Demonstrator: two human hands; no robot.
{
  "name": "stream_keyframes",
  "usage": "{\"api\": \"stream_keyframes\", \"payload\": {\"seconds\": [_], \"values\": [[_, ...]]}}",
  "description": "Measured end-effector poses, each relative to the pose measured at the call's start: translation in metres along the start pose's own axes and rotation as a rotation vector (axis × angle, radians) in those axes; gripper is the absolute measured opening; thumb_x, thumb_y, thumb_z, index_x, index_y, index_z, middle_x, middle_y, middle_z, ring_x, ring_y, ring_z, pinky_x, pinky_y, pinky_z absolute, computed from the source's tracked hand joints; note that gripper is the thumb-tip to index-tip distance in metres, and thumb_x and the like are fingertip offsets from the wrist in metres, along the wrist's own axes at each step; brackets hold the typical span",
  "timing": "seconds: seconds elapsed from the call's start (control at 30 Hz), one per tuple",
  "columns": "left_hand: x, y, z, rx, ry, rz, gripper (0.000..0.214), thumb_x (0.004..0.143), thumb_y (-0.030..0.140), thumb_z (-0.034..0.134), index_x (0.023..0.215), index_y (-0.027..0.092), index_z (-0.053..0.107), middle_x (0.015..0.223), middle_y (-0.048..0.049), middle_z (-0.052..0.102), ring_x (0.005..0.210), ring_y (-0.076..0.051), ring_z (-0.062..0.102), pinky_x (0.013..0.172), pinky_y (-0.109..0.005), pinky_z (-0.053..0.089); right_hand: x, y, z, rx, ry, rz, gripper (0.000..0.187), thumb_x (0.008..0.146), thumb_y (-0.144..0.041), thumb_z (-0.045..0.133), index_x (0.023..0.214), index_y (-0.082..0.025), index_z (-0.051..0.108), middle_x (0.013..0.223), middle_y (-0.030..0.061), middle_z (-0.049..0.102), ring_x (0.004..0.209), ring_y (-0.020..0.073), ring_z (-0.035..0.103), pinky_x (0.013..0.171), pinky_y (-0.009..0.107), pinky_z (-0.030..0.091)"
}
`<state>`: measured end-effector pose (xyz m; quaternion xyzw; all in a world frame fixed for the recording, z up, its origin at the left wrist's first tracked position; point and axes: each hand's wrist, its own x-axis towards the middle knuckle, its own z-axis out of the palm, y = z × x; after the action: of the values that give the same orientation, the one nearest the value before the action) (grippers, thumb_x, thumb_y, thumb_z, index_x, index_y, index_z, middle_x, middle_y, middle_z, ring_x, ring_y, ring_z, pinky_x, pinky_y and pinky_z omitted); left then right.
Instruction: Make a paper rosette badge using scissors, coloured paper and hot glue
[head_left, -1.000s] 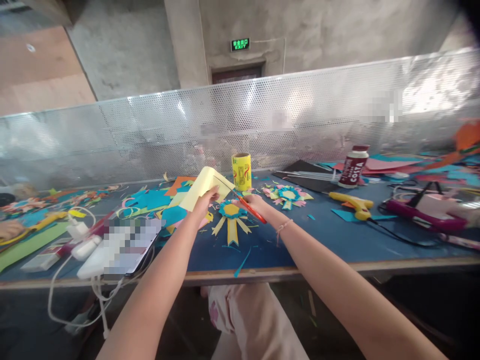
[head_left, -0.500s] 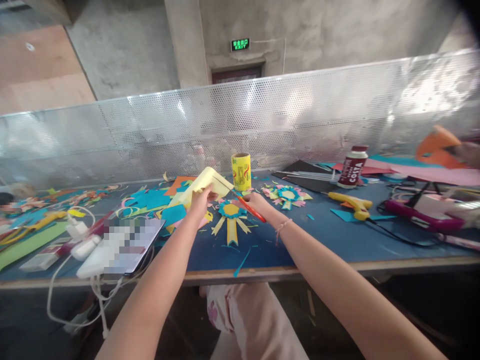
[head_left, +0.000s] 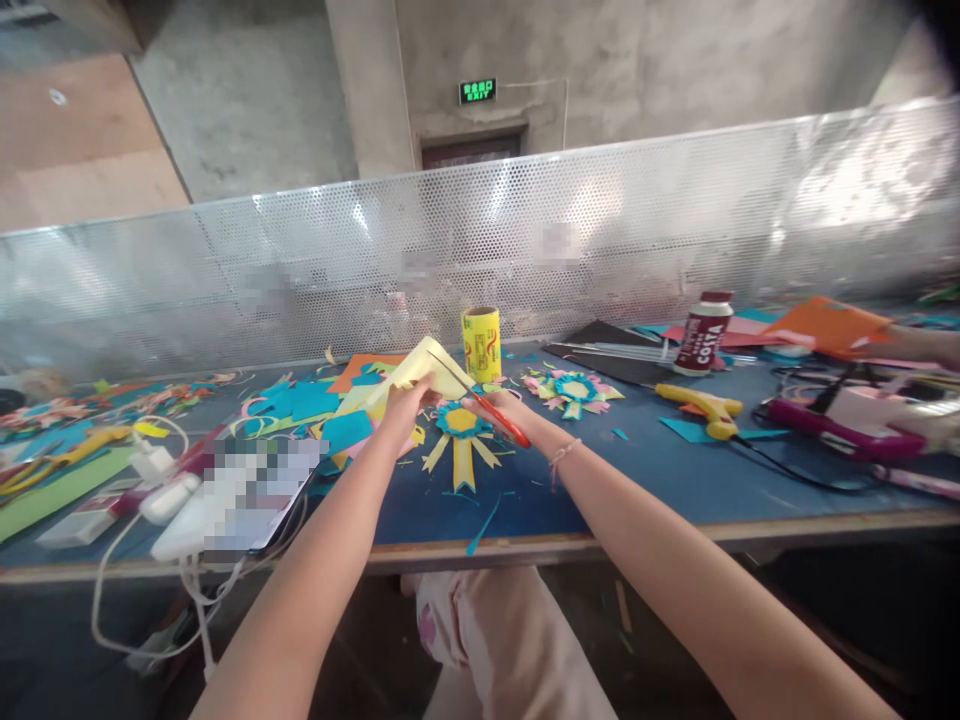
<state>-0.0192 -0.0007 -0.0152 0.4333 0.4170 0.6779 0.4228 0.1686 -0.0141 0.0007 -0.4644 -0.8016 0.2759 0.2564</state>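
Note:
My left hand point(head_left: 411, 398) is closed on the lower edge of a pale yellow sheet of paper point(head_left: 427, 360), which stands tilted above the table. In my right hand point(head_left: 501, 408) is a pair of scissors with red-orange handles point(head_left: 513, 430); their blades lie against the sheet's right part. Whether the blades are apart I cannot tell. Just below my hands lies a blue and yellow paper rosette point(head_left: 460, 420) with ribbon tails. A second rosette point(head_left: 574, 388), with pink and yellow points, rests to the right. Behind my right hand stands a yellow tape roll point(head_left: 481, 342).
Paper scraps point(head_left: 304, 398) are heaped at left, near a phone point(head_left: 277, 495) and white cables. A yellow glue gun point(head_left: 705, 405) and a bottle point(head_left: 703, 335) stand or lie at right. Another person's hand point(head_left: 911, 342) holds orange paper point(head_left: 832, 325). A perforated metal screen point(head_left: 300, 270) runs behind.
The yellow sheet and my hands have shifted only slightly, with the scissors still at the paper. At right, the other person's orange paper has come down and left towards the table.

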Motion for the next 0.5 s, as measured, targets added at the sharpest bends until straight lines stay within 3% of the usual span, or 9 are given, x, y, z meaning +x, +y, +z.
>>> {"api": "stream_keyframes", "payload": {"seconds": [0.13, 0.3, 0.5], "values": [[-0.003, 0.004, 0.002, -0.011, 0.009, -0.01, 0.034, 0.057, 0.033, 0.076, 0.079, 0.01, 0.064, 0.055, -0.0024, 0.063, 0.048, -0.013, 0.059, 0.053, -0.025, 0.047, 0.001, -0.001, 0.002, -0.035, 0.042, 0.04, 0.051, 0.078, -0.06, 0.05, 0.052, -0.019, 0.034, 0.048, -0.0027, 0.035, 0.049, 0.0101, 0.035, 0.049, 0.026, 0.027], [-0.006, 0.01, 0.005, -0.063, 0.008, -0.017, 0.032, 0.056, 0.03, 0.075, 0.078, 0.01, 0.062, 0.054, -0.0013, 0.062, 0.046, -0.013, 0.058, 0.051, -0.024, 0.046, 0.002, -0.002, 0.005, -0.028, 0.079, 0.101, 0.047, 0.075, -0.06, 0.054, 0.054, -0.019, 0.04, 0.045, -0.0034, 0.035, 0.044, 0.01, 0.038, 0.045, 0.025, 0.028], [-0.006, 0.009, 0.006, -0.046, -0.017, -0.027, 0.031, 0.057, 0.03, 0.076, 0.076, 0.011, 0.061, 0.055, -0.0023, 0.063, 0.049, -0.013, 0.059, 0.053, -0.025, 0.047, 0.005, 0.004, 0.007, 0.023, 0.024, -0.018, 0.047, 0.078, -0.06, 0.047, 0.057, -0.019, 0.038, 0.05, -0.0028, 0.036, 0.048, 0.0097, 0.034, 0.047, 0.025, 0.027]]}}
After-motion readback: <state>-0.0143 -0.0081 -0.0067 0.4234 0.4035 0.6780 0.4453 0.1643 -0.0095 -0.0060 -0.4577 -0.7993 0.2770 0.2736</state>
